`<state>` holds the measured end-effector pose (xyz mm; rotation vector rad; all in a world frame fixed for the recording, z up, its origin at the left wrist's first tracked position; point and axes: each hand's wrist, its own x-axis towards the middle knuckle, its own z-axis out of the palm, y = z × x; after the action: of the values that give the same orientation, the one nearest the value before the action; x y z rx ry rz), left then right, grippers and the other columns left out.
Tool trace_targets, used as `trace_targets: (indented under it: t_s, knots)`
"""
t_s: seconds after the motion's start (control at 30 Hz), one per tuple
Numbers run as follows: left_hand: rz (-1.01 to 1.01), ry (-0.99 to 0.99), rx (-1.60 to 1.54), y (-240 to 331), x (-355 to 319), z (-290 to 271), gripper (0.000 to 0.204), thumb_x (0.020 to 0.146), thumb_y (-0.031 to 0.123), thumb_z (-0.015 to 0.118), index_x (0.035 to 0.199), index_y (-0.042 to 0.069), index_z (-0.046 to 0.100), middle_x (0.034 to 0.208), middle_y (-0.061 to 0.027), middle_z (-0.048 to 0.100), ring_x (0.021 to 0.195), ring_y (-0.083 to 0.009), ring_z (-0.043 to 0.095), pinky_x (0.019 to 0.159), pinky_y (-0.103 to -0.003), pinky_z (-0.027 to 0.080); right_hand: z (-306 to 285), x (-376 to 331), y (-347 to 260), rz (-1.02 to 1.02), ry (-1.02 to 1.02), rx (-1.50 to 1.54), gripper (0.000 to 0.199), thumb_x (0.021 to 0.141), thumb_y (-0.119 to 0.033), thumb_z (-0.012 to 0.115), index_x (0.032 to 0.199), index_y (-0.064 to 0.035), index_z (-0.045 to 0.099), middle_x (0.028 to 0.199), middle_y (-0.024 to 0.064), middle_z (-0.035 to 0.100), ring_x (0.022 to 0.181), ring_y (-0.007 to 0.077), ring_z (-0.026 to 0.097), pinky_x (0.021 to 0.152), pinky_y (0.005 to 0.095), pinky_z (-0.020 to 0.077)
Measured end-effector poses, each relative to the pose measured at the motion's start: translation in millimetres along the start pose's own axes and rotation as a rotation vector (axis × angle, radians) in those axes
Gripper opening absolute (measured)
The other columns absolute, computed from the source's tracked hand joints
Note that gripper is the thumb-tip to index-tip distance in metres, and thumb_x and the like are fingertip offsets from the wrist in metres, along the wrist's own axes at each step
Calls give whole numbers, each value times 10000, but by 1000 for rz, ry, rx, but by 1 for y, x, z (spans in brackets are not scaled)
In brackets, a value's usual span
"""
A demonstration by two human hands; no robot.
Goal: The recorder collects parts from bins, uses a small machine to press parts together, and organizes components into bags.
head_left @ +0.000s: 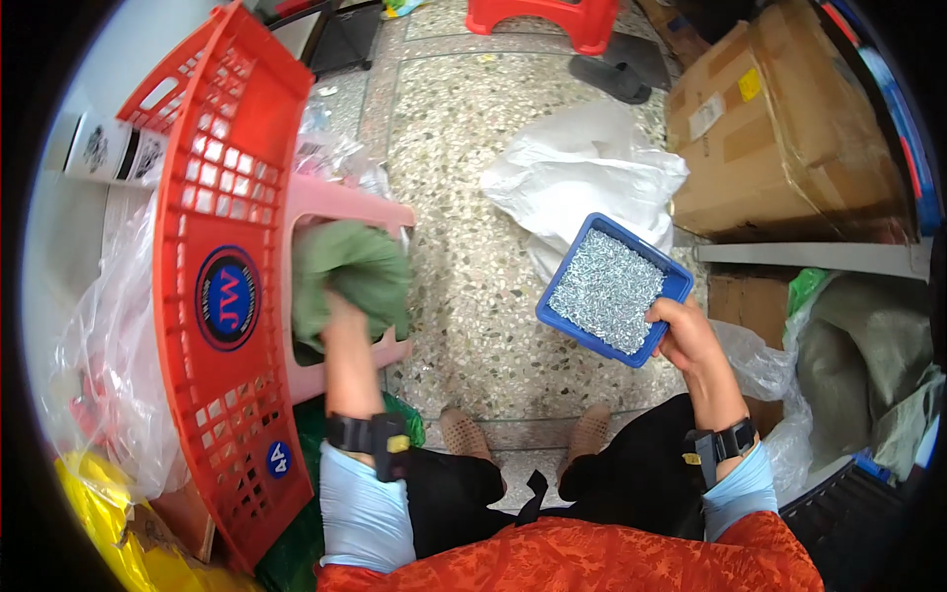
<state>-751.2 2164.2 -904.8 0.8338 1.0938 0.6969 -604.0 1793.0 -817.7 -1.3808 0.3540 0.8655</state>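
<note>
My right hand (688, 333) grips the near corner of a blue rectangular tray (675, 284) filled with several small silver metal pieces (607, 289), held level above the speckled floor. My left hand (340, 314) is closed on a green cloth (353, 274) that rests on a pink plastic stool (340, 205). A red plastic crate (222, 286) leans on its side just left of that hand. Both wrists wear black bands over light blue sleeves.
A white plastic bag (582, 173) lies on the floor beyond the tray. Cardboard boxes (779, 138) stand at the right, a red stool (547, 18) at the back. Clear and yellow bags (109, 395) pile at the left. My feet (523, 434) are below the tray.
</note>
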Motion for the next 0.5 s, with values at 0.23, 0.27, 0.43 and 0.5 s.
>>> trace_targets:
  t_s: [0.23, 0.27, 0.43, 0.5]
  knots:
    - [437, 158, 739, -18, 13, -17, 555, 902, 107, 505, 1372, -96, 290, 1398, -274, 381, 1277, -373, 393, 1068, -449, 295, -17, -27, 12, 13, 14, 148, 273, 714, -32, 541, 984, 6, 551, 693, 74, 583, 450, 178, 538, 350, 290, 401]
    - [396, 153, 800, -18, -9, -6, 600, 893, 102, 519, 1388, -104, 250, 1421, -295, 335, 1305, -403, 344, 1090, -458, 251, -19, -33, 14, -7, 30, 188, 269, 717, -33, 542, 984, 2, 552, 694, 71, 582, 440, 178, 529, 348, 295, 395]
    - [878, -165, 1096, 20, -116, 17, 670, 898, 134, 557, 1455, -9, 214, 1446, -281, 294, 1317, -422, 315, 1082, -431, 273, 14, -93, -33, 52, 55, 168, 242, 708, -46, 548, 944, 4, 559, 672, 80, 594, 442, 177, 553, 352, 288, 420]
    - [655, -308, 973, 35, -158, 29, 629, 918, 179, 558, 1443, 8, 255, 1419, -246, 349, 1272, -360, 394, 1032, -417, 350, 27, -123, -58, 32, 66, 129, 232, 706, -51, 549, 930, 6, 562, 660, 84, 596, 434, 178, 553, 353, 286, 426]
